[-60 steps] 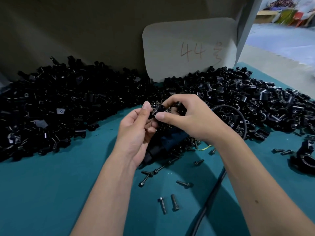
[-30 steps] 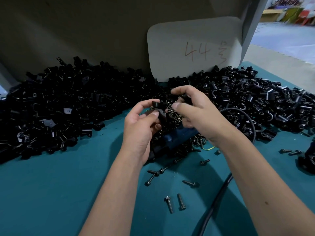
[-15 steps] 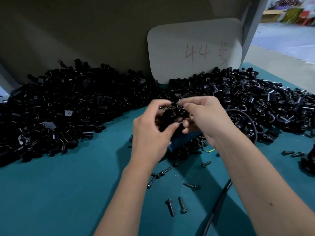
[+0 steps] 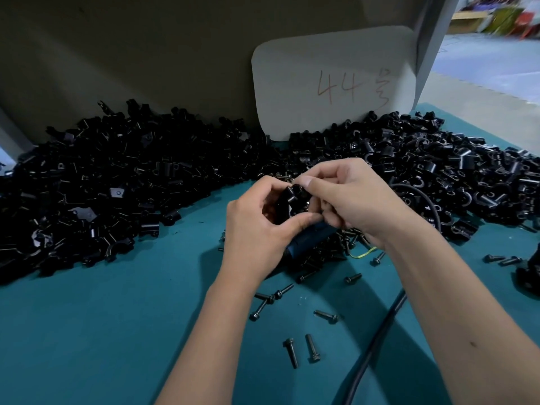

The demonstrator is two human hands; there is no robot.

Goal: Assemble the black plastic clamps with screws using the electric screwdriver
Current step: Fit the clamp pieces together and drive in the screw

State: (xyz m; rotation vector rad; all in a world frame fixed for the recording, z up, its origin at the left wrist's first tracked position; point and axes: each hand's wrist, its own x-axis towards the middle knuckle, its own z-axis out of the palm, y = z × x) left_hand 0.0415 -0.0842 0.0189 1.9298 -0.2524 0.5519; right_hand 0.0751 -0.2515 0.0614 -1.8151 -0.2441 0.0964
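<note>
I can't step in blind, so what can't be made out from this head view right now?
- Clamp: mostly covered by the left hand and right hand; whether a screw is in it cannot be told.
- Screwdriver: only a dark blue stretch shows under the hands; tip hidden.
- Cable: cut off by the bottom edge.
- Dark object: cut off by the right edge.
- Background: blurred.

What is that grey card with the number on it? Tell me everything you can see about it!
The grey card is a flat, pale grey sheet with rounded corners, and it looks like cardboard or thin plastic. Reddish handwriting on it reads "44" followed by another mark. It stands upright, leaning against the dull wall behind the table. Its bottom edge sits in the gap between the two heaps of black plastic clamps, which crowd against it. Neither hand touches it.
</note>
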